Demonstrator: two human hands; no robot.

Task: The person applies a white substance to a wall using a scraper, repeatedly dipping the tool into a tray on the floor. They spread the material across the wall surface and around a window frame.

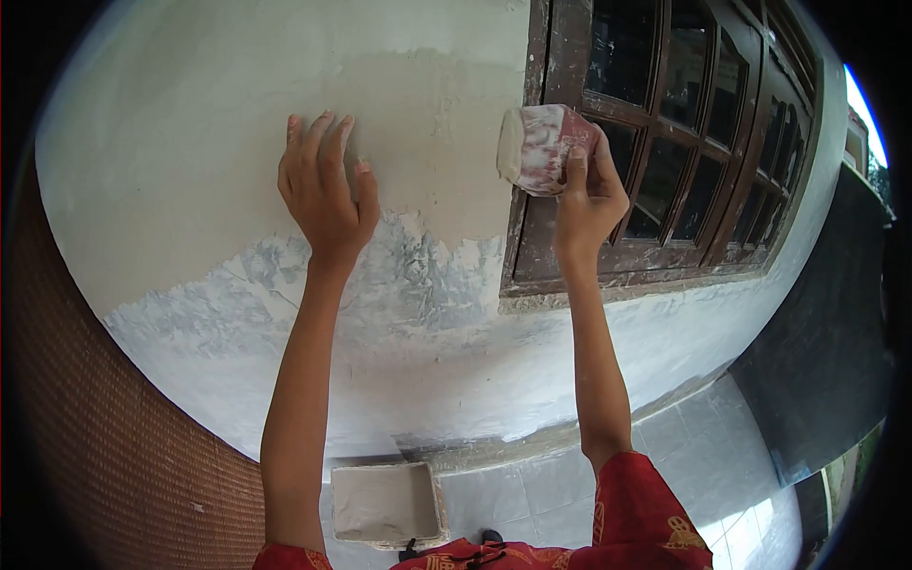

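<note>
My right hand [591, 195] grips a red putty scraper [546, 147], thumb on its face and fingers behind. White smears cover the scraper, and a thick band of cream putty sits along its left edge. It overlaps the window frame's left side in this view. My left hand [328, 185] is raised in front of the wall [427, 104], fingers spread and nothing in it. Smooth beige putty coats the upper wall, ending in a ragged border near my left wrist. Below that border the surface is patchy grey and white.
A brown wooden window [655, 123] with several glass panes fills the upper right. On the grey tiled floor [494, 494] stands a rectangular tub [440, 503] with pale putty in it. Woven matting [142, 446] runs along the left, and a dark panel [817, 323] stands at right.
</note>
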